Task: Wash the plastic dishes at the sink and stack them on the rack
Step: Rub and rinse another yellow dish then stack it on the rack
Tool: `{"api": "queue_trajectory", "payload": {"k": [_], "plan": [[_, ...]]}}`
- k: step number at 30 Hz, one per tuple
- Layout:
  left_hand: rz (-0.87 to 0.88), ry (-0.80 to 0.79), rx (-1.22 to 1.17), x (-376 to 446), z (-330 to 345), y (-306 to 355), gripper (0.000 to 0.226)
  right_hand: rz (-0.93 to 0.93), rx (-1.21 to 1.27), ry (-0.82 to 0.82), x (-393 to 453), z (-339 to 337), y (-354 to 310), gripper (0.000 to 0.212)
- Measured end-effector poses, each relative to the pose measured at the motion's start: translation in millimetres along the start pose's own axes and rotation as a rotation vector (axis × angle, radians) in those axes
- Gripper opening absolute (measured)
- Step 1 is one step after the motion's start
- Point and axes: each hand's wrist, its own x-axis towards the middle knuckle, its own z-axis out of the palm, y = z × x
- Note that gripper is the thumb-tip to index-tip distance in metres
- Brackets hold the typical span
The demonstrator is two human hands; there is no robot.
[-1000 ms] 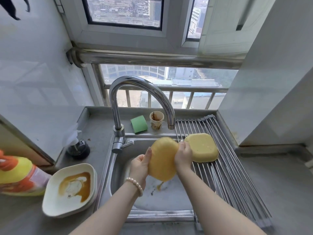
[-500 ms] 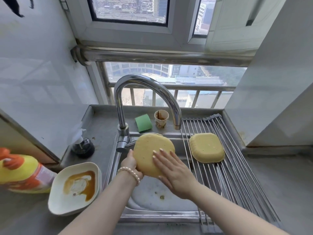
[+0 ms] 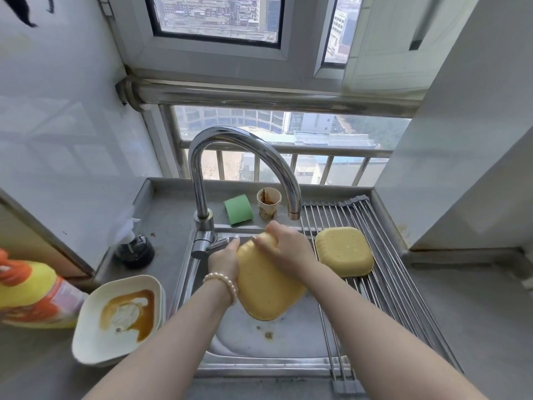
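Note:
A yellow plastic dish is held bottom-up over the steel sink. My left hand, with a pearl bracelet on its wrist, grips the dish's left edge. My right hand curls over its far end, below the faucet. A second yellow dish lies upside down on the roll-up rack across the sink's right side. White dishes smeared with brown sauce are stacked on the counter to the left.
A green sponge and a stained paper cup sit on the ledge behind the sink. A yellow and orange detergent bottle lies at the far left, with a small dark container near the wall. A wall stands at the right.
The yellow dish has tilted so its near end hangs lower over the basin. My right hand slid from the dish's flat bottom up to its far end.

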Motion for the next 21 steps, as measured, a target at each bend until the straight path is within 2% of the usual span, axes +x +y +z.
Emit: {"api": "queue_trajectory", "payload": {"k": [2, 3, 5, 7, 9, 10, 12, 13, 17, 19, 21], "plan": [[0.085, 0.031, 0.093, -8.0, 4.3, 4.9, 0.028, 0.200, 0.277, 0.096, -1.7, 2.8, 3.9, 0.035], [0.178, 0.049, 0.209, -11.5, 8.5, 6.1, 0.028, 0.302, 0.379, 0.139, -3.3, 4.4, 6.1, 0.036], [0.445, 0.084, 0.590, -22.4, 17.6, 2.2, 0.031, 0.485, 0.490, 0.177, -3.1, 2.5, 8.7, 0.042], [0.766, 0.123, 1.011, -28.5, 23.9, -12.9, 0.053, 0.565, 0.459, 0.118, 3.0, 0.9, 14.5, 0.035], [1.069, 0.110, 1.172, -27.8, 28.3, -27.7, 0.071, 0.580, 0.416, 0.026, 6.4, -1.7, 15.3, 0.030], [1.129, 0.060, 1.233, -28.3, 29.4, -30.8, 0.077, 0.552, 0.400, 0.003, 6.8, -2.7, 15.8, 0.028], [1.021, -0.099, 1.356, -25.4, 29.3, -22.1, 0.081, 0.495, 0.457, -0.009, 4.1, -5.7, 16.0, 0.027], [0.942, -0.169, 1.358, -21.3, 28.8, -16.0, 0.074, 0.493, 0.480, -0.020, 3.1, -7.6, 14.4, 0.031], [0.707, -0.380, 0.982, -14.4, 23.4, 3.2, 0.046, 0.451, 0.557, -0.042, 5.6, -19.2, 6.0, 0.037], [0.622, -0.344, 0.773, -11.7, 19.1, -0.1, 0.053, 0.382, 0.475, 0.044, 6.4, -19.6, -1.3, 0.046], [0.524, -0.193, 0.565, -10.1, 17.1, -7.2, 0.059, 0.307, 0.198, 0.143, 3.8, -6.8, -12.6, 0.042]]}}
